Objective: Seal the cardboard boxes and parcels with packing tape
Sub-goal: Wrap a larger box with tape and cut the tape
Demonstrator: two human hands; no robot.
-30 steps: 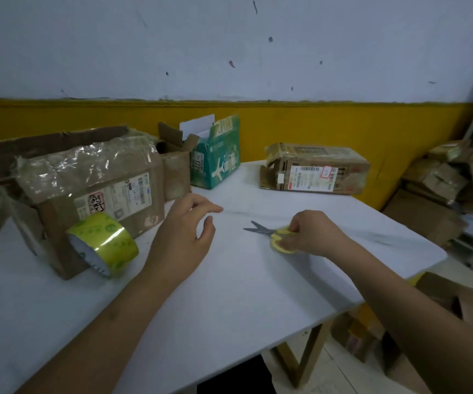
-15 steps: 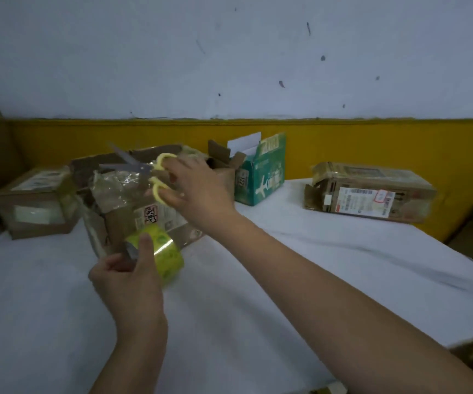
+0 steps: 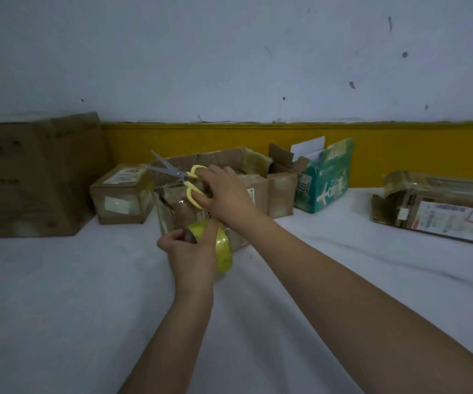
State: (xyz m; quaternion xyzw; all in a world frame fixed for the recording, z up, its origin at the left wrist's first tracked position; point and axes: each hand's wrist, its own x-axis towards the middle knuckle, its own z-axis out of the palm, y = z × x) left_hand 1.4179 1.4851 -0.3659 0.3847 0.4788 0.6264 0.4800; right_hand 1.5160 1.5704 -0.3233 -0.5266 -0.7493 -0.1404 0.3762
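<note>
Roll of yellow-green packing tape (image 3: pixel 224 251), being held just above the white table (image 3: pixel 59 308) near its middle, directly in front of a crumpled open box (image 3: pixel 255 191).

The left hand (image 3: pixel 192 257) is gripping the roll, thumb and fingers curled round its rim. Whether a free end is being picked loose cannot be told.

The right hand (image 3: pixel 226 194) is holding yellow-handled scissors (image 3: pixel 182 174) with fingers through the loops. The blades are standing parted and pointing far-left over the open box.

No strip is showing between roll and box, so the sealing of this box is judged to be only starting: tape is yet to be drawn, laid and cut.

To the right, a small brown box (image 3: pixel 282 194) and a green box (image 3: pixel 326 177) are sitting with flaps up, apparently waiting their turn.

At the far right a long labelled parcel (image 3: pixel 440 206), and to the left a closed labelled box (image 3: pixel 121 194), are looking glossy with tape. Whether they need more cannot be told.

A large carton (image 3: pixel 30 174) is standing at the far left against the wall.
</note>
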